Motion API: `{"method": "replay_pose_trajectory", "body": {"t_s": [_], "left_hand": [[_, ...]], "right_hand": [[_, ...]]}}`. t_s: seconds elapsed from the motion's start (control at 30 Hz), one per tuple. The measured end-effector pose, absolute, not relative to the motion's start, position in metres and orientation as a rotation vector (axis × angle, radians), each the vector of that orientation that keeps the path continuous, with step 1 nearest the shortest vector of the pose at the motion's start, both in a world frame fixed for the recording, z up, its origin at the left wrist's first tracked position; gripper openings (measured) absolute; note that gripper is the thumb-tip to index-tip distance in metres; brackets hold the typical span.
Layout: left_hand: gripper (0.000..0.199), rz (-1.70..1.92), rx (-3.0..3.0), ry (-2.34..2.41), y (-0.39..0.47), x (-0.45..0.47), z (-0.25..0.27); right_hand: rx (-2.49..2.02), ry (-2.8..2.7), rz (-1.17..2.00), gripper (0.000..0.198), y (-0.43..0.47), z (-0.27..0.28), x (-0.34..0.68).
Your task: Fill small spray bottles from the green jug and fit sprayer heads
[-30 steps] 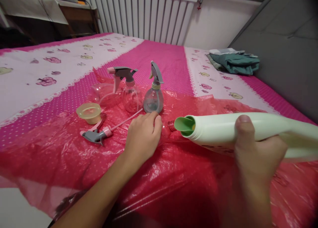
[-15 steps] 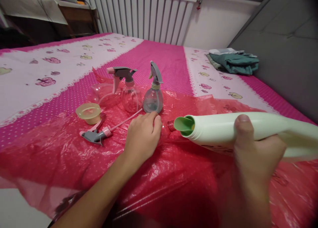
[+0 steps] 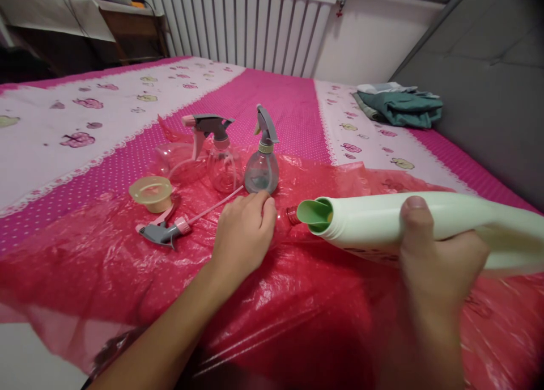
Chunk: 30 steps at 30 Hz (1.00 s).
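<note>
In my right hand (image 3: 442, 259) is a large pale green jug (image 3: 369, 217), tipped on its side with its green pouring spout (image 3: 313, 212) facing left. My left hand (image 3: 244, 228) is closed around a clear bottle (image 3: 284, 223), mostly hidden by the fingers; its open neck lies just left of the spout. Behind the left hand stand a spray bottle with a grey head (image 3: 262, 169) and one with a pink and grey head (image 3: 223, 166). A loose pink and grey spray head (image 3: 164, 231) with a long tube lies at left, beside a yellowish cup (image 3: 152, 193).
A thin red plastic sheet (image 3: 106, 271) covers the near part of the bed (image 3: 280, 101). Folded cloths (image 3: 399, 106) lie by the grey headboard (image 3: 488, 61). A radiator (image 3: 238, 24) and a desk (image 3: 131, 30) stand beyond the bed.
</note>
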<state>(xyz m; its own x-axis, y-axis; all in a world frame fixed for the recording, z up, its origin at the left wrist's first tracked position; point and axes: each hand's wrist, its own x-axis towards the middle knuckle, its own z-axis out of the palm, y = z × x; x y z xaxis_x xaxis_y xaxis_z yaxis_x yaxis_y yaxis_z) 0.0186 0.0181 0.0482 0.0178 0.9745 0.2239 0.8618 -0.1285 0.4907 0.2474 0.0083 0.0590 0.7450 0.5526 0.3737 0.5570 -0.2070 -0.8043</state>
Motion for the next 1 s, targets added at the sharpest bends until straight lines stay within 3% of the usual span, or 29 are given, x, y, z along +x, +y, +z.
{"method": "replay_pose_trajectory", "body": {"t_s": [0.4,1.0], "left_hand": [[0.033,0.765,2.038,1.896,0.0189,0.0191,0.0495],[0.03,0.781,2.014,1.87,0.0188,0.0184,0.0479]], "right_hand": [[-1.845,-0.847,-0.001,0.063,0.0084,0.0596,0.2465],[-1.857,-0.869,-0.018,0.073,0.0088,0.0561,0.2493]]}}
